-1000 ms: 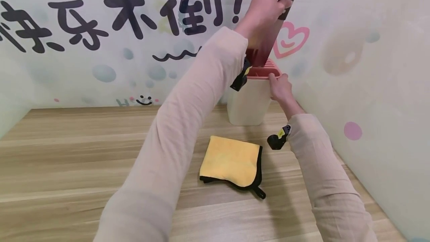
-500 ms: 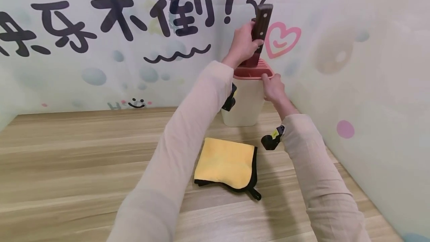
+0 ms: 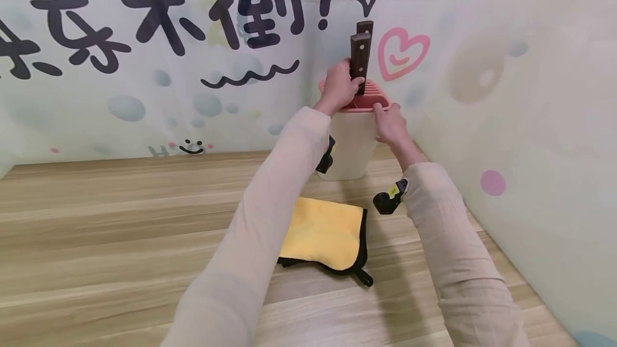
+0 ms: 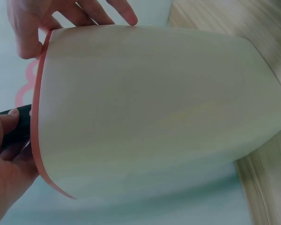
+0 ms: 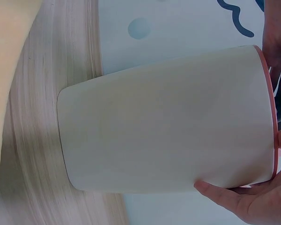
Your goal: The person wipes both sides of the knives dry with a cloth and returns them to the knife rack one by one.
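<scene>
A cream knife holder [image 3: 354, 143] with a coral-pink slotted top stands upright on the table. My left hand [image 3: 339, 87] grips the dark riveted handle of a kitchen knife [image 3: 359, 60], low near the holder's top; the blade is down inside and hidden. Just behind that handle rises a second dark-handled knife [image 3: 365, 27] in the holder. With the thumb over the rim, my right hand [image 3: 391, 125] holds the holder's right side. In the right wrist view, the fingers of the right hand [image 5: 253, 201] lie along the holder's wall.
A folded yellow cloth [image 3: 325, 234] with black edging and a loop lies on the wooden table [image 3: 120, 240], in front of the holder. Printed wall sheets [image 3: 544, 122] rise close behind and to the right of the holder.
My left hand has lowered the knife into the holder, so its blade has gone from sight and the handle now stands upright. The right hand has stayed on the rim.
</scene>
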`<state>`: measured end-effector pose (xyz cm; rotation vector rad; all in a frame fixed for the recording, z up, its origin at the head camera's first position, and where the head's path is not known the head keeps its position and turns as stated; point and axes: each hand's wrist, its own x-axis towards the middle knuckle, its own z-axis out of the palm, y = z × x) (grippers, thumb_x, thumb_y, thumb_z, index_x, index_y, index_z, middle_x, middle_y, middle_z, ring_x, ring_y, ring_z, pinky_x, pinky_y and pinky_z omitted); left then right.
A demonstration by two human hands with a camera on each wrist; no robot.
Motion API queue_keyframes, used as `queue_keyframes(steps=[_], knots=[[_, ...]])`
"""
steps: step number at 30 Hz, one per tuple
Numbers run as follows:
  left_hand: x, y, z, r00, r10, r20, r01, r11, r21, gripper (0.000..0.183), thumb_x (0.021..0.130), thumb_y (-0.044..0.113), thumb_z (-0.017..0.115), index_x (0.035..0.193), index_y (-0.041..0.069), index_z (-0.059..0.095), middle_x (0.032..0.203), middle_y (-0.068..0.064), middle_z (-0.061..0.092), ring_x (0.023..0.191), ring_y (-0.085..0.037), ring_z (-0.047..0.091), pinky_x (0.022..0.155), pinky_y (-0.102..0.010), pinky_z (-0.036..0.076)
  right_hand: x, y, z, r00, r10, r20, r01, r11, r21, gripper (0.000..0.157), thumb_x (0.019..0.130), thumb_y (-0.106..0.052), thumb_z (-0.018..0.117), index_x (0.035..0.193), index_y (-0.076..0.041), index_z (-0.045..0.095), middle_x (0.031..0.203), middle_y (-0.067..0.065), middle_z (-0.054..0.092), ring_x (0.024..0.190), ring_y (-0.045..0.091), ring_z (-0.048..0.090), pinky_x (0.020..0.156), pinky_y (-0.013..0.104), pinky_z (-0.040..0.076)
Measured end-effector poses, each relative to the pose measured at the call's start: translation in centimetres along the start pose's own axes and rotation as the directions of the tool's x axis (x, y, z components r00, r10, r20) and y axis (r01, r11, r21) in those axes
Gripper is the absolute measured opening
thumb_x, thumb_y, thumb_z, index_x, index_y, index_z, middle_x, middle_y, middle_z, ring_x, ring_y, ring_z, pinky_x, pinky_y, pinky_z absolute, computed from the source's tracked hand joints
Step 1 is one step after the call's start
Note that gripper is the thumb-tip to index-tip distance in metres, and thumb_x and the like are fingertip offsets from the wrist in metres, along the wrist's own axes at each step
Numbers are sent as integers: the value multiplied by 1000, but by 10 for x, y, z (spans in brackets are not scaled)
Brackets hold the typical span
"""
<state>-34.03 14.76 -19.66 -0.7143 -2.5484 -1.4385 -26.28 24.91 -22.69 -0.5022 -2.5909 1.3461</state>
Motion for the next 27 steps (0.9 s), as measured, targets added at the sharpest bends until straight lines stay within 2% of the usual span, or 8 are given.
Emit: queue_keyframes(steps=[4,8,11,15,18,22,25,27], knots=[[-1,-2,-3,999,-35,-2,35,999,19,35,91,16,49,123,3,42,121,-11,53,104,-17,52,92,-24,41,1,-1,2,1000,-7,13,7,1000,6,55,92,-32,28,131,6,17,128,26,33,114,33,41,83,40,48],[-6,-4,-7,997,-80,22,78,994,80,33,92,20,47,121,5,44,117,-9,55,101,-16,52,94,-26,36,2,-1,4,999,-8,33,8,1000,-3,57,92,-32,27,132,6,15,129,26,32,115,33,41,84,40,47],[-9,-5,-11,994,-92,54,85,988,131,32,93,22,46,119,5,46,115,-8,56,99,-16,52,91,-29,35,4,0,5,999,-8,31,8,1000,-18,57,92,-33,27,132,6,15,129,27,32,115,33,40,85,40,47],[-12,-8,-17,990,-86,109,71,988,135,33,93,18,45,122,2,47,117,-10,54,101,-17,51,90,-24,40,6,4,3,1000,-14,17,15,999,-52,56,93,-34,26,131,7,17,128,28,33,115,35,40,83,42,47],[-16,-11,-20,984,-57,166,28,985,172,33,93,17,45,121,0,48,116,-12,55,99,-18,51,85,-23,43,6,9,0,1000,-20,9,21,996,-89,58,93,-37,25,130,8,18,127,29,34,115,36,40,82,42,48],[-23,-16,-25,969,49,241,-117,955,273,30,92,17,47,114,-3,54,108,-14,58,93,-20,52,79,-25,45,5,17,-7,999,-47,-4,46,984,-172,63,93,-41,22,130,10,20,123,31,37,112,38,41,84,42,45],[-33,-22,-33,955,118,273,-196,939,281,31,92,18,47,114,-3,54,110,-15,58,99,-21,53,84,-27,43,3,25,-12,997,-81,-13,76,971,-225,66,93,-44,20,126,13,26,118,32,40,108,39,41,87,44,39],[-46,-28,-42,954,132,269,-204,943,262,33,92,20,47,117,-2,53,115,-14,57,105,-22,53,89,-28,41,0,32,-15,995,-104,-8,99,966,-238,68,93,-46,18,122,13,32,112,30,43,105,38,41,87,45,37]])
